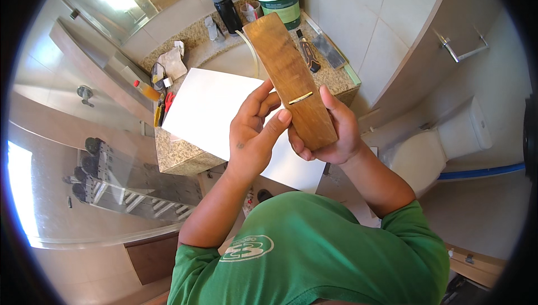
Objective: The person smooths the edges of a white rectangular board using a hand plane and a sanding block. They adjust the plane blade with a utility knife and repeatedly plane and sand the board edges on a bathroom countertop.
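Observation:
A wooden hand plane (pixel 291 75) is tilted up in front of me, its flat brown sole showing with a narrow brass-coloured slot across it. My right hand (pixel 344 134) wraps round its near end from the right, the fingers partly hidden beneath. On the left edge, my left hand (pixel 253 131) presses its thumb close to the slot, and its fingers curl at the side. Below the plane lies a large white sheet (pixel 210 112), spread over the granite counter (pixel 182 151) and sink and hanging past the front edge.
On the counter's back stand a black bottle (pixel 227 12) and a green bucket (pixel 280 2). A utility knife (pixel 308 53) lies to the right, red-handled pliers (pixel 168 101) and an orange bottle (pixel 147 90) to the left. A toilet (pixel 417 156) is at right; a ladder (pixel 140 196) shows behind glass.

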### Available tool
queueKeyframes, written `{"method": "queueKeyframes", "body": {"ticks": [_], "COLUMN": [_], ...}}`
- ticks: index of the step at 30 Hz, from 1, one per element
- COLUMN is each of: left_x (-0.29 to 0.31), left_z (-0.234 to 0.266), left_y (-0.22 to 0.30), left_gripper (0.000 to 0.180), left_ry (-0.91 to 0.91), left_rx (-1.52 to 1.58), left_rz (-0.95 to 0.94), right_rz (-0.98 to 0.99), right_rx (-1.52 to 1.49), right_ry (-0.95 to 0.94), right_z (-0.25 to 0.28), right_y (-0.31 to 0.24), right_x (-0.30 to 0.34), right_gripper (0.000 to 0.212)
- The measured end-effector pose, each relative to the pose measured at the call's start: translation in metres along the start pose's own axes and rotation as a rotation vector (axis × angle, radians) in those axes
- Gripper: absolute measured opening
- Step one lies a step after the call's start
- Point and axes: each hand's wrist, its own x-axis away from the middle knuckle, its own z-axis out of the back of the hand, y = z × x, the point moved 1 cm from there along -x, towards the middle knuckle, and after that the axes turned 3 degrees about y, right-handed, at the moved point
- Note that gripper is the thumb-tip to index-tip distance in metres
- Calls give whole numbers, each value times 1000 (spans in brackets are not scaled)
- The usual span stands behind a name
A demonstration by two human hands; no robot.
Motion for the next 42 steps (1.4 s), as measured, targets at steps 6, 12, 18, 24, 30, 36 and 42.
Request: {"method": "queueKeyframes", "body": {"ticks": [6, 12, 18, 24, 30, 36, 42], "left_x": [-7, -5, -2, -11, -11, -3, 7], "left_z": [8, 8, 7, 13, 11, 19, 39], "left_y": [-17, -34, -50, -55, -45, -54, -81], "left_gripper": [55, 43, 38, 77, 78, 70, 67], "left_ry": [-21, -203, -367, -272, 65, 184, 393], "left_rx": [327, 670, 884, 655, 630, 548, 623], "left_rz": [165, 336, 308, 135, 182, 279, 321], "right_rz": [6, 1, -50, -90, -207, -243, -317], "right_rx": [29, 7, -195, -107, -63, -56, 489], "right_ry": [-39, -110, -195, -140, -209, -133, 101], "right_z": [2, 6, -7, 0, 19, 26, 32], "right_y": [1, 3, 7, 8, 26, 39, 55], "right_x": [-1, -3, -3, 0, -8, -15, -25], "right_gripper": [78, 81, 84, 93, 91, 82, 82]}}
